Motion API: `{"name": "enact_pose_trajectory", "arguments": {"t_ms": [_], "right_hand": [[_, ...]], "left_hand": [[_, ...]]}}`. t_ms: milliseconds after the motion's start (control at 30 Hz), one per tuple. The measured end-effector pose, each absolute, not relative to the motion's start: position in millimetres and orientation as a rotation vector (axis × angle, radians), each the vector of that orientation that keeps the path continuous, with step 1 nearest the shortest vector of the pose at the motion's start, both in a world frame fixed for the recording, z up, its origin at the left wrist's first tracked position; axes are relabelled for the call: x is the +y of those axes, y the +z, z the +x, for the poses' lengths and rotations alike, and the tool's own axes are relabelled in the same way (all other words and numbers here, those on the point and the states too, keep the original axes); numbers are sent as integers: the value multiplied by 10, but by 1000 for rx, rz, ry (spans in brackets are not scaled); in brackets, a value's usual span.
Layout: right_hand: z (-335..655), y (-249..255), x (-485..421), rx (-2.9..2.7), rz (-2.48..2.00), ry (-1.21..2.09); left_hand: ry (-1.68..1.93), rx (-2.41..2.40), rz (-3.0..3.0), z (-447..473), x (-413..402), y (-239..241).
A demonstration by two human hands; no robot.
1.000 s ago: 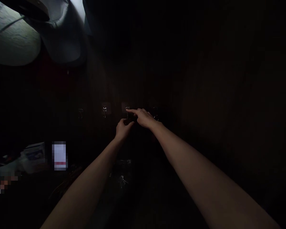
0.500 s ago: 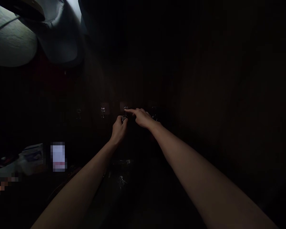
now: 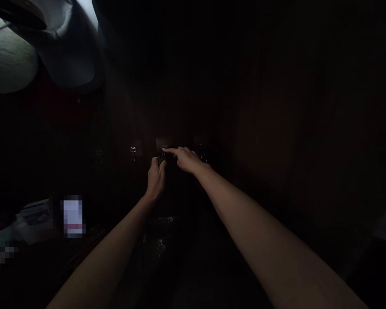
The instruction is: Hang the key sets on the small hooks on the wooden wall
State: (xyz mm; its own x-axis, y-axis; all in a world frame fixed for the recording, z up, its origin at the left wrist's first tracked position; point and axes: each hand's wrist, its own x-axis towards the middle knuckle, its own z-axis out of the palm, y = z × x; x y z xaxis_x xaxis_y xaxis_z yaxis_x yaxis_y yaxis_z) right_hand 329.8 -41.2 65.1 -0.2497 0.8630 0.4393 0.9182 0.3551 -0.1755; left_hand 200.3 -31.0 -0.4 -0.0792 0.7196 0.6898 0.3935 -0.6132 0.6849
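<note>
My left hand is closed around a small dark object with a faint shine; its kind cannot be made out. Just above it, a metal hook on a clear adhesive square is fixed to the dark upright surface. The extended index finger of my right hand touches this hook or lies right against it. The other right fingers are in shadow and seem to hold nothing. To the left is a similar hook, bare, with a fainter hook beyond it.
Hats, one pale and one greyish, hang at the upper left. A lit, blurred rectangle and a plastic packet are lower left. Shiny small items lie in darkness below my hands. Deep shadow hides much else.
The view has shifted slightly, so the hooks and hats appear further left. Both hands stay at the same hook, with the small dark object still in my left hand.
</note>
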Motion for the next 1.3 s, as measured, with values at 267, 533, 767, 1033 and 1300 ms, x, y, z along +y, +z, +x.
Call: {"name": "enact_pose_trajectory", "arguments": {"t_ms": [267,533,767,1033,1300], "right_hand": [[3284,648,-415,-2150,-1572,-148],[3288,648,-421,-2164,-1567,-163],[3295,640,-393,-2166,-1557,-175],[3300,637,-399,-2164,-1562,-170],[3300,631,-384,-2159,-1541,-169]], "left_hand": [[1677,958,1534,2177,-116,-223],[1555,937,1379,2141,-70,-196],[1833,1520,1979,1925,-297,30],[1725,1244,2332,1805,-164,182],[1762,1255,2204,1819,-167,210]]}}
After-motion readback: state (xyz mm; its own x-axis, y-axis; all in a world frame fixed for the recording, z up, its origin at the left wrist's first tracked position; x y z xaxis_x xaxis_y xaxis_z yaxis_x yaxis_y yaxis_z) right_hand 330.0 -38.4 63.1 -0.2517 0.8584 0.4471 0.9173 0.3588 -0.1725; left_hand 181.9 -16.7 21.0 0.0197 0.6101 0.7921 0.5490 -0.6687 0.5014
